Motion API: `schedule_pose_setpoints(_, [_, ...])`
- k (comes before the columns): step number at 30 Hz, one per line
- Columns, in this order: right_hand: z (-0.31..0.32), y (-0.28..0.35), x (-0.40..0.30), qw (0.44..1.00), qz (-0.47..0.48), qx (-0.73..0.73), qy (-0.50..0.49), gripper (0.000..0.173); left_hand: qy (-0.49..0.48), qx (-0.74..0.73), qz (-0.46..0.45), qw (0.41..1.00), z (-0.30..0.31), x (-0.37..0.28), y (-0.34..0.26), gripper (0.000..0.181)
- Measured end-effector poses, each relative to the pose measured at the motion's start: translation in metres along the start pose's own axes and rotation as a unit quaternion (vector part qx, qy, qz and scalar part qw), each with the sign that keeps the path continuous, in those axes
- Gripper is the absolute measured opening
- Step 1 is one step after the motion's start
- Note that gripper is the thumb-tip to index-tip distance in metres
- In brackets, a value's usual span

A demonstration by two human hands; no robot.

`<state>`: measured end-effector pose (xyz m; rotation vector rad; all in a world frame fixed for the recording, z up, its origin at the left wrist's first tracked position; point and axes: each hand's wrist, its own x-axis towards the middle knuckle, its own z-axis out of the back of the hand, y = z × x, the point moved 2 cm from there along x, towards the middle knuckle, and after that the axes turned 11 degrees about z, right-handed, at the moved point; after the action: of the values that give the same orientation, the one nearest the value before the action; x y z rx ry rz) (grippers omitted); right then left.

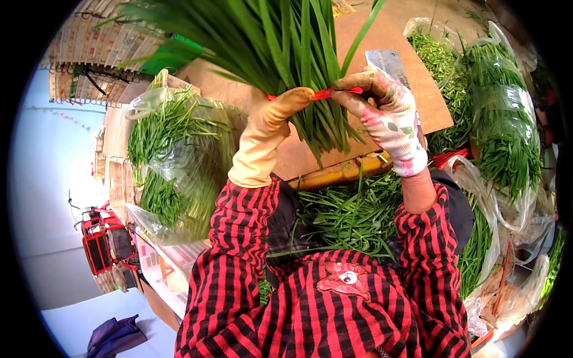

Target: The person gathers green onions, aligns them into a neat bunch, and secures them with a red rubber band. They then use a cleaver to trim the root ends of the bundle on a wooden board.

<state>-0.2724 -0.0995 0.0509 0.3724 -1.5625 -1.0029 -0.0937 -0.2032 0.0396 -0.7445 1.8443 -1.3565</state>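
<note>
A bunch of long flat green leaves, like garlic chives (286,49), is held up over a wooden board (429,103). My left hand (271,129), in a yellowish rubber glove, grips the bunch near its stem end, thumb across the front. A red tie (324,93) runs around the stems. Its free end is pinched between the thumb and forefinger of my right hand (380,112), in a floral knit glove with soiled fingertips. Behind the right hand a broad metal blade (389,65) lies on the board; its handle is hidden.
A yellow pole (342,172) edges the board on my side. Loose green leaves (353,215) fill the space across my lap. Bagged green bundles (503,112) stand right, beside a bag of cut stems (436,67). More leafy bundles (165,129) in plastic lie left.
</note>
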Motion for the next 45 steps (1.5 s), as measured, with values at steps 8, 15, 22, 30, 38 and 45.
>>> schedule_pose_setpoints(8, [-0.012, -0.048, -0.018, 0.996, 0.016, -0.083, 0.032, 0.014, 0.020, 0.179, -0.145, 0.973, 0.016, 0.017, 0.036, 0.050])
schedule_pose_setpoints(15, [-0.011, -0.034, -0.011, 0.970, -0.125, 0.174, -0.114, 0.014, 0.006, 0.007, -0.071, 0.997, -0.013, 0.014, 0.023, 0.049])
schedule_pose_setpoints(22, [-0.018, -0.067, -0.041, 0.924, -0.309, 0.177, -0.139, 0.025, 0.008, -0.249, 0.252, 0.935, -0.026, -0.018, 0.052, 0.047])
schedule_pose_setpoints(30, [-0.021, -0.096, -0.072, 0.902, -0.356, 0.182, -0.161, 0.025, -0.129, -0.328, 0.095, 0.931, -0.024, -0.043, 0.111, 0.058])
schedule_pose_setpoints(38, [-0.020, -0.111, -0.081, 0.886, -0.339, 0.232, -0.213, 0.017, -0.082, -0.327, 0.075, 0.939, -0.017, -0.039, 0.119, 0.043])
schedule_pose_setpoints(45, [-0.018, -0.105, -0.080, 0.882, -0.350, 0.247, -0.196, 0.016, -0.079, -0.373, 0.064, 0.922, -0.021, -0.040, 0.106, 0.039])
